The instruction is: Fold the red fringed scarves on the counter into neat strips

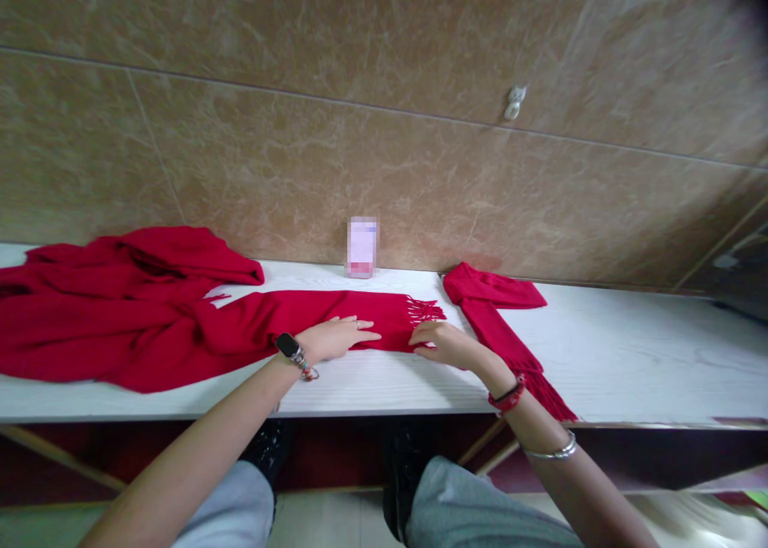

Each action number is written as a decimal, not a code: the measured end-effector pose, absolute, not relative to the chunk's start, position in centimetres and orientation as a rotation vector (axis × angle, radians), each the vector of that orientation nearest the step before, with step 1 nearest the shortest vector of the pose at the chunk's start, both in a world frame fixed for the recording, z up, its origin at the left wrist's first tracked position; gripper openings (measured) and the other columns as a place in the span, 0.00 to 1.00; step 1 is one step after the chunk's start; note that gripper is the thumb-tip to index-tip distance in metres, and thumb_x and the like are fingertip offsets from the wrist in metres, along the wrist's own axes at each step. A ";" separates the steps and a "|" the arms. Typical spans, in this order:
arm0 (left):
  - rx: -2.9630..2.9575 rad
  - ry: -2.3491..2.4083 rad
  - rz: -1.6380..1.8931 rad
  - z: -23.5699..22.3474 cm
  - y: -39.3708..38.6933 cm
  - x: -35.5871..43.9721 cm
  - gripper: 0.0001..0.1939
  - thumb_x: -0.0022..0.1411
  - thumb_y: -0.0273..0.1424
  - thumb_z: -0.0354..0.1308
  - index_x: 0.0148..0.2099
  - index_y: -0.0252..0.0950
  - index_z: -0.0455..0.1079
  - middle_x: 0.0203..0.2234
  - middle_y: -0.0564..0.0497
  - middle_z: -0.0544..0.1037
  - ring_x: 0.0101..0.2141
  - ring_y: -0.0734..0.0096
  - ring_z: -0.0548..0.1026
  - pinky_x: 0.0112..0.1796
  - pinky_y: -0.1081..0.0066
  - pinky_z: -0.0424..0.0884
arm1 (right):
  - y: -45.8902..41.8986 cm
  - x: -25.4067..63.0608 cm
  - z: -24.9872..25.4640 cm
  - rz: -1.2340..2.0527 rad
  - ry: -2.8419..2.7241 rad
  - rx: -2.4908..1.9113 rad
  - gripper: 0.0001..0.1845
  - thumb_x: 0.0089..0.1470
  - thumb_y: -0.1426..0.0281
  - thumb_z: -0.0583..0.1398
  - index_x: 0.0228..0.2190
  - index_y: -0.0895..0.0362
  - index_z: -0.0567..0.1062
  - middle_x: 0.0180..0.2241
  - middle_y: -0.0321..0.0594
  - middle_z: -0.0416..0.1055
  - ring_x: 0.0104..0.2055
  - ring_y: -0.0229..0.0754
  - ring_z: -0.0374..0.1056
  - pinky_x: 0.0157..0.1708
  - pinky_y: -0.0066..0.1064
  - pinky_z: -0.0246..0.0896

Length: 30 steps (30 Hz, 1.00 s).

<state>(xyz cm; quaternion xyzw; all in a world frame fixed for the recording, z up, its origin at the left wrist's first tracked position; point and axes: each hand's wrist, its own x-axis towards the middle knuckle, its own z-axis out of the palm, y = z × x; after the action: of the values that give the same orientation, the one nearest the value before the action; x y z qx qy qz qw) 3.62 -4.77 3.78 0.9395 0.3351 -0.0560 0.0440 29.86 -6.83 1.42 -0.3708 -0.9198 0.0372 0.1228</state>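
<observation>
A red scarf (336, 304) with a fringed end lies along the white table, flat near the middle and bunched into loose folds toward the left. My left hand (337, 338) rests on its flat part with the fingers stretched out. At the fringe, my right hand (441, 344) touches the scarf's near corner with bent fingers; whether it pinches any of the cloth is hard to make out. Just right of that hand lies a second red scarf (495, 328), folded over itself, its fringe reaching the table's front edge.
A phone (362, 248), its picture blurred out, leans upright on the brown marbled wall (270, 156). A small white cat-shaped figure (514, 102) is fixed higher up. The white tabletop (642, 356) extends to the right. My legs are below its front edge.
</observation>
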 end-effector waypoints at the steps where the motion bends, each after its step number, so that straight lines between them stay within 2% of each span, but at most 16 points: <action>1: 2.856 1.039 -0.181 3.6 -4.9 3.7 0.38 0.51 0.11 0.41 0.60 0.51 0.54 0.60 0.56 0.54 0.58 0.57 0.52 0.53 0.54 0.56 | -6.8 29.9 1.4 0.082 -2.688 -1.089 0.11 0.51 0.75 0.55 0.34 0.57 0.76 0.34 0.42 0.74 0.37 0.40 0.68 0.39 0.30 0.62; 6: 2.855 1.040 -0.130 3.4 -5.1 4.2 0.37 0.54 0.13 0.41 0.61 0.51 0.52 0.61 0.55 0.51 0.59 0.56 0.50 0.53 0.53 0.55 | -6.7 30.1 1.4 -0.060 -2.659 -1.190 0.11 0.51 0.77 0.54 0.32 0.58 0.76 0.33 0.44 0.74 0.35 0.41 0.69 0.37 0.30 0.61; 11: 2.851 1.066 -0.093 3.3 -5.2 4.6 0.39 0.54 0.11 0.39 0.62 0.51 0.48 0.62 0.54 0.48 0.60 0.58 0.47 0.53 0.53 0.54 | -7.0 30.2 1.8 -0.065 -2.653 -1.180 0.10 0.51 0.76 0.55 0.32 0.57 0.76 0.32 0.43 0.74 0.34 0.41 0.68 0.36 0.30 0.61; 17: 2.818 1.116 -0.112 3.1 -5.6 4.6 0.37 0.56 0.13 0.40 0.60 0.54 0.52 0.61 0.55 0.51 0.59 0.55 0.50 0.51 0.51 0.57 | -7.2 29.9 2.0 -0.100 -2.689 -1.243 0.10 0.51 0.77 0.54 0.28 0.59 0.75 0.31 0.43 0.72 0.33 0.39 0.67 0.34 0.28 0.60; 23: 2.895 1.135 -0.051 3.6 -5.5 4.8 0.39 0.55 0.11 0.38 0.61 0.56 0.50 0.62 0.56 0.47 0.60 0.54 0.45 0.52 0.48 0.54 | -6.7 30.4 1.8 -0.205 -2.659 -1.188 0.10 0.53 0.75 0.53 0.29 0.59 0.75 0.32 0.45 0.71 0.37 0.42 0.66 0.38 0.31 0.60; 26: 2.870 1.136 -0.034 3.2 -5.6 4.7 0.37 0.57 0.13 0.39 0.59 0.57 0.54 0.62 0.56 0.48 0.60 0.51 0.45 0.51 0.46 0.53 | -6.5 30.5 1.6 -0.228 -2.707 -1.189 0.10 0.52 0.75 0.53 0.28 0.59 0.75 0.31 0.45 0.71 0.36 0.42 0.66 0.38 0.32 0.59; 30: 2.811 1.085 -0.012 2.0 -5.3 4.1 0.33 0.59 0.17 0.40 0.59 0.56 0.54 0.61 0.56 0.51 0.60 0.53 0.48 0.53 0.48 0.51 | -6.6 30.4 1.4 -0.168 -2.748 -1.189 0.10 0.49 0.77 0.54 0.27 0.59 0.76 0.31 0.43 0.72 0.35 0.41 0.66 0.38 0.30 0.58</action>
<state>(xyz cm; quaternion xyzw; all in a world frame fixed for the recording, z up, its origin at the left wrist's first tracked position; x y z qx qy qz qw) 4.12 -5.33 2.03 0.9310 0.3593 -0.0040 0.0642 30.38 -6.55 1.42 -0.3954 -0.9140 -0.0558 0.0713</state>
